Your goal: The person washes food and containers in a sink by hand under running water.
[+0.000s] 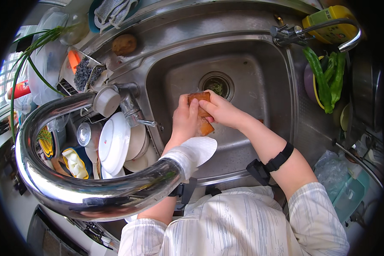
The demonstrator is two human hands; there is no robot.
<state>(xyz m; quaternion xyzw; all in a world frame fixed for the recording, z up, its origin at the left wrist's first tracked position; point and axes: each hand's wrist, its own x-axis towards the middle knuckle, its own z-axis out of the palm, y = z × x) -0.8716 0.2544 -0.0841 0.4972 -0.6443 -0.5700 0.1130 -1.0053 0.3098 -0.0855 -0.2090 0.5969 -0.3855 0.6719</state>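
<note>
Over the stainless steel sink basin (249, 92), both hands grip a brown-orange food piece (199, 97), possibly smoked tofu. My left hand (185, 113) wraps its left side, thumb on top. From the right, my right hand (222, 108) holds it with the thumb pressed near the other thumb. A lighter orange part (206, 128) shows below the fingers; whether it is the same piece I cannot tell. Just beyond the hands, the drain (217, 85) holds green scraps. A large chrome gooseneck faucet (102, 195) with a white cloth cover (192, 152) on its spout arches over my left forearm.
Left of the basin stand stacked white plates (113, 144), a glass (84, 134) and a wire rack with a steel scourer (84, 73). A potato (124, 44) lies on the back-left ledge. On the right are green peppers (326, 76), a second tap (289, 33) and a yellow jug (331, 24).
</note>
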